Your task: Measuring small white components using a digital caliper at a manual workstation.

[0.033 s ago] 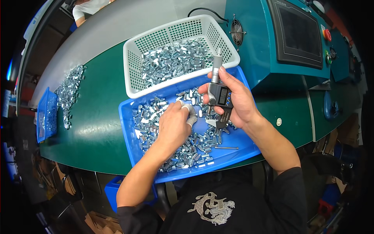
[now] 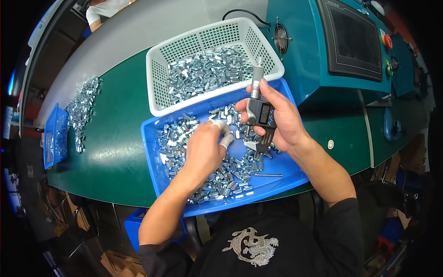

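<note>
Nothing's really moved: right hand still grips the micrometer, left hand probably pinching a nut over the blue tray. A loose pinch could drop it into the pile.

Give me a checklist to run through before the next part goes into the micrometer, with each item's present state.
1. Digital micrometer held firmly in the right hand: ok.
2. Left hand down at the small metal parts in the blue tray: ok.
3. A part already pinched in the left fingertips: cannot tell.
4. Micrometer gap open and free of a part: cannot tell.
5. White basket beside the tray, within reach: ok.
6. Micrometer display facing up toward the person: ok.
</note>
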### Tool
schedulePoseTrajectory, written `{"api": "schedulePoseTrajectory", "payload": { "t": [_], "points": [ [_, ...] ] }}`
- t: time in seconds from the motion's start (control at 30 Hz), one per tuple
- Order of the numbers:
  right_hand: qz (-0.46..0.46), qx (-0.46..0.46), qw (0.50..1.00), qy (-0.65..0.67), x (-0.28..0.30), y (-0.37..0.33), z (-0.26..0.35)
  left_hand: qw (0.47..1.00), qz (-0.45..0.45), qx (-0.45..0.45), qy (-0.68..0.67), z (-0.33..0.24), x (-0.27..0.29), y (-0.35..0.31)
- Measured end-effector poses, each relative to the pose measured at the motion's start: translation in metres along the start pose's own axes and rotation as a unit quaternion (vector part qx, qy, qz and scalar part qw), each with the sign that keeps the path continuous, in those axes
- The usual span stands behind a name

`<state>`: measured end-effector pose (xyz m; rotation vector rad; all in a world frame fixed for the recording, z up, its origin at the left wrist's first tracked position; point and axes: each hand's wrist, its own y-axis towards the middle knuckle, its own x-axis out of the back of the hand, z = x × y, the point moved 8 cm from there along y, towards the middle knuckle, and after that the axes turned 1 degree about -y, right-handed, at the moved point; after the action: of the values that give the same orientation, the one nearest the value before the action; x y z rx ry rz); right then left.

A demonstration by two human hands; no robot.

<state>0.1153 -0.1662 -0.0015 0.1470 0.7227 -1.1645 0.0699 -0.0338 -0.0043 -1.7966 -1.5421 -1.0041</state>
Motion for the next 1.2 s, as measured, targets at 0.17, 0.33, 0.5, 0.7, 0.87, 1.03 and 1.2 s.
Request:
{"api": "schedulePoseTrajectory", "payload": {
  "t": [0.17, 0.33, 0.5, 0.7, 0.87, 1.03, 1.2],
  "points": [
    [-0.008, -0.001, 1.0, 0.002, 0.001, 0.0, 0.0, 0.878, 0.017, 0.118, -0.463, 0.01, -0.003, -0.003],
    [-0.004, -0.002, 1.0, 0.018, 0.003, 0.0, -0.001, 0.828, 0.05, 0.12, -0.546, 0.0, -0.008, -0.006],
    [-0.005, -0.001, 0.999, 0.036, 0.003, 0.002, -0.002, 0.814, 0.077, 0.14, -0.559, -0.001, -0.013, -0.009],
    [0.017, -0.006, 0.998, 0.057, 0.0, 0.0, -0.003, 0.79, 0.111, 0.147, -0.585, 0.0, -0.015, -0.009],
    [0.029, -0.006, 0.998, 0.056, 0.0, 0.0, -0.004, 0.787, 0.117, 0.151, -0.586, -0.004, -0.014, -0.009],
    [0.02, 0.0, 0.998, 0.051, -0.002, -0.001, -0.001, 0.786, 0.117, 0.151, -0.588, -0.005, -0.014, -0.01],
    [0.014, 0.003, 0.999, 0.046, -0.001, -0.002, 0.001, 0.785, 0.121, 0.152, -0.588, -0.006, -0.015, -0.009]
  ]
}}
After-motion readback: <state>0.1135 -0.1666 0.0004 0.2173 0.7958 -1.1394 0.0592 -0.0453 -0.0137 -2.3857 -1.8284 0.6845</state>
